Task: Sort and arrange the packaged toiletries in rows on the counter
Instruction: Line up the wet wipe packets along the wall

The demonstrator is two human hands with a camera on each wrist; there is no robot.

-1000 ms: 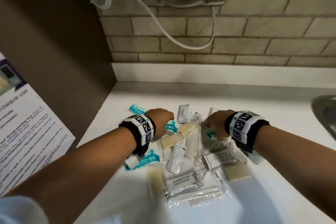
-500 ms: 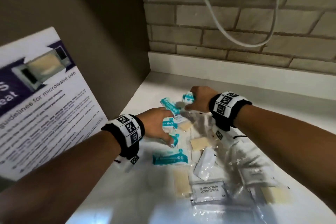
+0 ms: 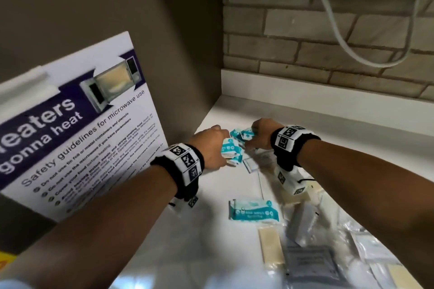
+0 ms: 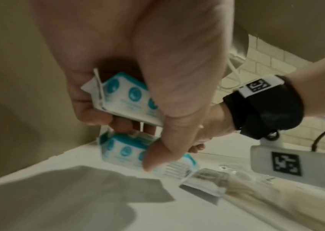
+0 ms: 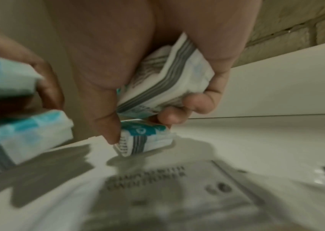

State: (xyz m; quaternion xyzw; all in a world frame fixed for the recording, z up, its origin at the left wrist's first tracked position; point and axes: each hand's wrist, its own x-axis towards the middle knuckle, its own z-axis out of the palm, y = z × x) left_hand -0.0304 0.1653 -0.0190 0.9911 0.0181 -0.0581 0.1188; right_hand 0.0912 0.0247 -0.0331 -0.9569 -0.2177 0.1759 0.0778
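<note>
Both hands work near the back left corner of the white counter (image 3: 211, 230). My left hand (image 3: 211, 145) grips teal-and-white packets (image 4: 125, 96), with another teal packet (image 4: 122, 151) under its thumb. My right hand (image 3: 260, 134) holds a folded teal-and-white packet (image 5: 169, 78) in its curled fingers, and a second one (image 5: 145, 137) sits just below them. One more teal packet (image 3: 254, 210) lies alone on the counter, nearer to me. A heap of clear-wrapped soaps, a shampoo sachet (image 3: 312, 263) and other packets is spread at the lower right.
A brown panel with a microwave safety poster (image 3: 77, 129) stands close on the left. A brick wall (image 3: 328, 42) with a hanging white cable (image 3: 333, 30) runs along the back. A clear sachet (image 3: 250, 164) lies between the hands.
Both hands have moved left and back toward the corner, gathering teal packets out of the pile. The head view has swung left, so the poster now fills more of it.
</note>
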